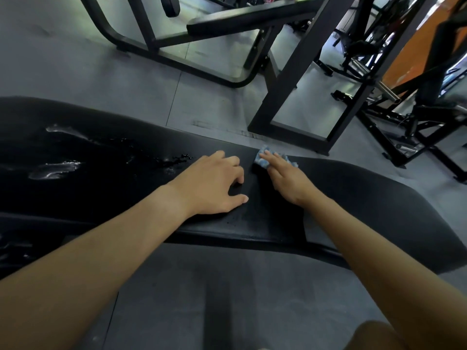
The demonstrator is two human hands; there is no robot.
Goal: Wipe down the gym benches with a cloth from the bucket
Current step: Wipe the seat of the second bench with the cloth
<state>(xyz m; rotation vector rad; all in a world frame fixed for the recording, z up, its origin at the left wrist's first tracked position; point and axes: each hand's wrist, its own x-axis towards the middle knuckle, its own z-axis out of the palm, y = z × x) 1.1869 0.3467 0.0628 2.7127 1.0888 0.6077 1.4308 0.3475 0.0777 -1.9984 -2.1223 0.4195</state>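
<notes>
1. I see my right hand [285, 176] lying flat, fingers straight, pressing the blue cloth [265, 159] onto the far edge of the black bench pad [366, 198].
2. My left hand [212, 184] rests on the pad near it, fingers loosely bent, holding nothing.
3. Wet streaks [55, 170] shine on the pad's left part.
4. Beyond, on the grey floor [101, 79], stands another bench [247, 24].
</notes>
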